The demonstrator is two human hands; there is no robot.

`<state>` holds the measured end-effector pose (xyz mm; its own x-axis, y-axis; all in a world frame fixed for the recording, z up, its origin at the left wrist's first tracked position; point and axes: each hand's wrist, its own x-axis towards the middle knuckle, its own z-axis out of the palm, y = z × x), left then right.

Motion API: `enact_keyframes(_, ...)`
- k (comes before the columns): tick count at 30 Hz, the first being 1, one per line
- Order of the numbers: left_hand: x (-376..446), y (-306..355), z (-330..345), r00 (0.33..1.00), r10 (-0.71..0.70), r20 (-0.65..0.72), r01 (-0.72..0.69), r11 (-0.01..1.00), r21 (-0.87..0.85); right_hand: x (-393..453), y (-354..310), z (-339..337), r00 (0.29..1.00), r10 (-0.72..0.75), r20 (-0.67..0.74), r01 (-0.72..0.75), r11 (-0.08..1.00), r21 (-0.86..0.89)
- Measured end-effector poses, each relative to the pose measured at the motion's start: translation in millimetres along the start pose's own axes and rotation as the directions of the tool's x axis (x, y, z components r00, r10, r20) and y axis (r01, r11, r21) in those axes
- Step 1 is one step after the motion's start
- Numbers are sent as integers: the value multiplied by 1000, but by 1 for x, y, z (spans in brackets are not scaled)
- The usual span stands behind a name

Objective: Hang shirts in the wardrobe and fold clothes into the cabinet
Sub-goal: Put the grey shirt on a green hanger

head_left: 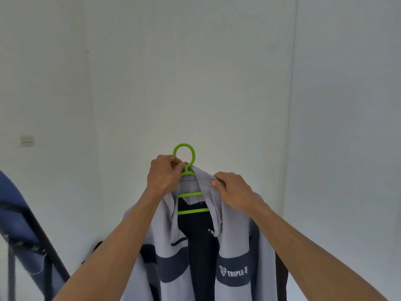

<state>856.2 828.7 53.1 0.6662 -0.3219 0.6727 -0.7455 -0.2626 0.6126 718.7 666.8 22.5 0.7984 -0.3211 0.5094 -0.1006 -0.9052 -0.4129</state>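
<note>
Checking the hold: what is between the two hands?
In the head view, between left hand and right hand: the hanger neck and the jacket collar.

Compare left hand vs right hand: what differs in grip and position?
The left hand pinches the green hanger at the neck below its ring; the right hand grips the grey jacket collar. The left hand sits higher, at the hanger's top; the right hand sits lower, beside the upper crossbar. Both have curled fingers and hold the garment up before the white wall.
</note>
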Motion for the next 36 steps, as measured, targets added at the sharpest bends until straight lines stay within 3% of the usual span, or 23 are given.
enact_keyframes(3, -4, 10, 6, 993, -64, -98, 53, 992, -113, -2, 0, 0, 1000, 2, 1, -2, 1000, 10)
enact_keyframes(6, -9, 11, 6, 994, -82, -77, 67, 980, -188, -3, 3, -3, 1000, 13, -9, -12, 999, 51)
enact_keyframes(8, -8, -4, -2, 997, -73, 7, 74, 988, -138, -3, 9, -8, 1000, 27, -16, -26, 997, 72)
enact_keyframes(11, -12, -35, -15, 972, 4, 236, -18, 998, 57, -3, 15, -16, 998, 60, -24, -58, 995, 83)
enact_keyframes(14, -26, -43, -15, 933, 92, 348, -103, 995, 12, -3, 17, -25, 998, 61, -18, -58, 993, 100)
enact_keyframes(18, -25, -46, -16, 951, 102, 293, -114, 993, 23, -8, 3, -25, 999, 54, -10, -52, 994, 99)
enact_keyframes(23, -24, -40, -7, 962, 74, 264, -96, 993, 71, -5, -39, -2, 974, -6, -228, -71, 942, -328)
enact_keyframes(25, -25, -38, -4, 961, 53, 270, -85, 991, 108, 0, -45, -1, 967, 0, -256, -101, 918, -384)
enact_keyframes(33, -24, -43, -6, 953, 90, 290, -114, 991, 68, 17, -33, -19, 979, -48, -196, -31, 925, -379)
enact_keyframes(36, -24, -43, -7, 956, 83, 281, -109, 991, 81, 14, -33, -20, 955, 1, -297, -82, 962, -262)
